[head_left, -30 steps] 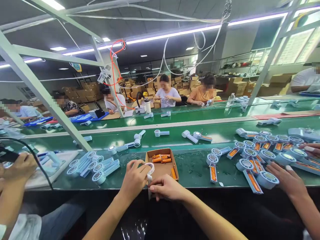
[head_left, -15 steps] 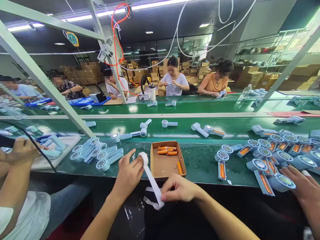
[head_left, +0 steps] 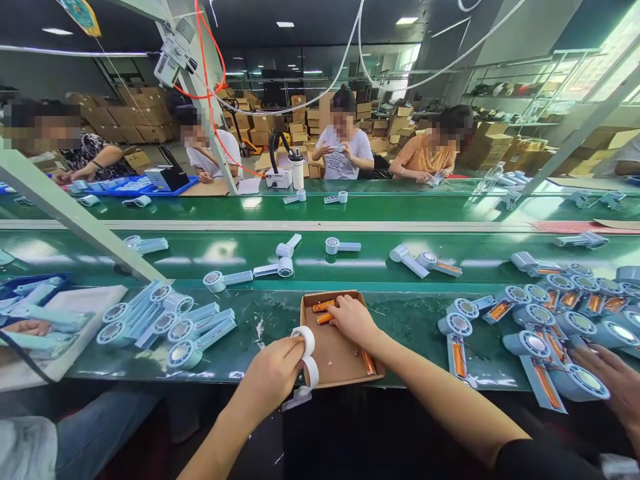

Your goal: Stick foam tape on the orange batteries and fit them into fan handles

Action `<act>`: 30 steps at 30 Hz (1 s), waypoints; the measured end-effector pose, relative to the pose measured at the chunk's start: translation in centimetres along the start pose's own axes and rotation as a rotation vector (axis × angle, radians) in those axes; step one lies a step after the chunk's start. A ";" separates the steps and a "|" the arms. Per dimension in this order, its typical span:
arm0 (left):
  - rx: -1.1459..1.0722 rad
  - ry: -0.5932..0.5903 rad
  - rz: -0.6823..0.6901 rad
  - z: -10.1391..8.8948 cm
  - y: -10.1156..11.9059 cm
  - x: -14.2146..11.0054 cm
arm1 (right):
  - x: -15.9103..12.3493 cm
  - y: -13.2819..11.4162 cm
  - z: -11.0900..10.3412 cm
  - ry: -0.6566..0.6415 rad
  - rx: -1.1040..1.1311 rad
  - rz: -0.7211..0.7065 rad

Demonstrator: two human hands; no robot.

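My left hand is closed on a roll of white tape, from which a loose strip curls down over the near left corner of a shallow cardboard box. Inside that box, my right hand has its fingers curled down over orange cylindrical batteries at the back; its fingertips are partly hidden. Another orange battery lies apart at the box's front right.
Light-blue handheld fan bodies are grouped to the left, and more with orange batteries showing crowd the right. A co-worker's hand is beside the right pile. Several fan parts lie on the green conveyor. People sit across it.
My right hand has let go of the tape strip and moved forward into the box onto the batteries. The stretched strip now hangs curled from my left hand. The view has shifted.
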State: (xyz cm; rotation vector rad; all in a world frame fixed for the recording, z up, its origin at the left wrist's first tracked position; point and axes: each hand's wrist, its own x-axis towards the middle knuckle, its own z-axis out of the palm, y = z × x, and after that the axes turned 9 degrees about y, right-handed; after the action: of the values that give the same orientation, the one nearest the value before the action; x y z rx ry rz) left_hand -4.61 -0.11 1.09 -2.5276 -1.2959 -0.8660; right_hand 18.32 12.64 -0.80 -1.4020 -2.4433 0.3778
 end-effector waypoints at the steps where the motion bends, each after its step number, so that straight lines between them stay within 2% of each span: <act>1: 0.001 -0.011 0.014 0.0 -0.1 0.3 | -0.4 0.4 -0.2 0.004 0.040 -0.011; 3: 0.017 -0.053 0.041 -0.3 -0.1 0.7 | -1.4 1.1 -0.7 0.018 0.121 -0.026; 5: 0.045 -0.110 0.075 -0.7 0.1 1.0 | -2.7 1.7 -1.4 0.102 0.275 0.009; 7: 0.082 -0.181 0.114 -1.2 0.4 1.3 | -4.2 1.8 -2.3 0.255 0.624 0.104; 9: 0.121 -0.246 0.169 -1.5 0.8 1.6 | -5.5 1.6 -3.5 0.395 1.092 0.216; 11: 0.155 -0.293 0.230 -1.6 1.1 2.0 | -6.6 1.3 -5.1 0.422 1.439 0.289; 14: 0.165 -0.351 0.305 -1.4 1.6 2.8 | -7.7 1.4 -7.4 0.395 1.646 0.316; 17: 0.140 -0.394 0.365 -1.0 2.1 4.0 | -8.6 2.1 -8.9 0.327 1.599 0.315; 20: 0.115 -0.343 0.424 -0.5 2.8 5.5 | -9.5 2.6 -9.2 0.180 1.259 0.316; 22: 0.110 -0.297 0.474 0.0 3.5 6.5 | -9.9 2.6 -9.0 0.083 0.989 0.281; 24: 0.109 -0.265 0.528 0.7 4.1 7.4 | -9.9 2.5 -8.7 -0.011 0.818 0.232; 26: 0.117 -0.237 0.568 1.4 4.5 8.2 | -9.7 2.6 -8.1 -0.053 0.757 0.227; 30: 0.146 -0.176 0.543 2.0 5.1 9.3 | -9.5 3.4 -7.1 0.026 0.854 0.304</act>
State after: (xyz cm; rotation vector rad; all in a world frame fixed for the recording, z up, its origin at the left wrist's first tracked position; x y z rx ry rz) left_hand 4.49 3.99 5.33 -2.6703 -0.6139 -0.4235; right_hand 28.28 6.62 3.26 -1.3193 -1.6673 1.2692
